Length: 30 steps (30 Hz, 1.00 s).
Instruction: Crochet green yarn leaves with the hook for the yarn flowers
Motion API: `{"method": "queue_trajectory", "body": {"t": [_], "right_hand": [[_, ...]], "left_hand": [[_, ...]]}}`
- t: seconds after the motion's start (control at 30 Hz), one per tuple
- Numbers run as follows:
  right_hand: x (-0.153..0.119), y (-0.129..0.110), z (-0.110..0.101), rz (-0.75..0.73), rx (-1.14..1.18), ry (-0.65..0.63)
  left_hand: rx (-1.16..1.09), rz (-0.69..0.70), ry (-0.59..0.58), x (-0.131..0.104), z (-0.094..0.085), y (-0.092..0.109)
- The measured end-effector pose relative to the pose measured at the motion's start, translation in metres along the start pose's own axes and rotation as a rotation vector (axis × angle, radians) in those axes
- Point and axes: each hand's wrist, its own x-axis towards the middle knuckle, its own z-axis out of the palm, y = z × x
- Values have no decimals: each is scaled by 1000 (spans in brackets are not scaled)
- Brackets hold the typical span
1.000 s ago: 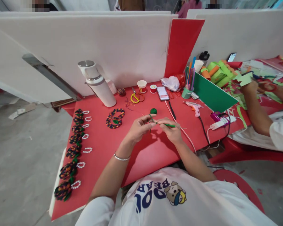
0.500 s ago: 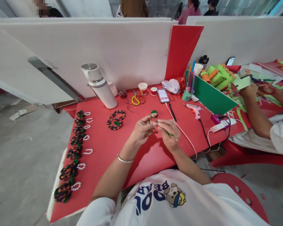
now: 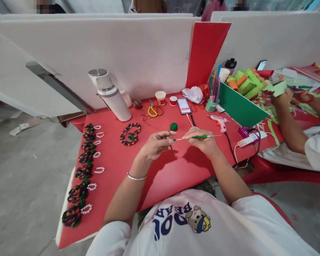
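Observation:
My right hand (image 3: 201,139) is closed on a crochet hook (image 3: 201,137) with a green grip and thin metal ends. The hook's tip points left, into green yarn (image 3: 171,135) at the fingers of my left hand (image 3: 160,143). Those left fingers are pinched on the yarn, and a short tail hangs below them. Just beyond my hands a small green yarn ball (image 3: 173,126) rests on the red table (image 3: 117,185). Left of it lies a multicoloured braided ring piece (image 3: 130,134) with some green in its middle.
Several dark multicoloured yarn pieces (image 3: 83,171) line the table's left edge beside white bead loops (image 3: 99,170). Behind stand a white flask (image 3: 113,99), scissors (image 3: 154,111), a paper cup (image 3: 160,97) and a phone (image 3: 184,106). A glue gun (image 3: 219,122) lies right. Another person's hand (image 3: 282,97) holds green paper.
My right hand has moved right and turned, so the hook now lies level and in full view. My left hand has shifted slightly left. The green ball is no longer partly covered.

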Motion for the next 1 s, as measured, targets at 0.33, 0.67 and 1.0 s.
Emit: {"method": "queue_trajectory", "body": {"t": [0.33,0.67,1.0], "right_hand": [[-18,13,60,-38,-234,358],[-12,11,53,-302,-337,289],[5,-3,-3,-30,-45,-29]], "left_hand": [[152,421,263,6,23,-24],[-91,94,71,-4,13,-7],[8,-28,-26,-4,0,2]]}}
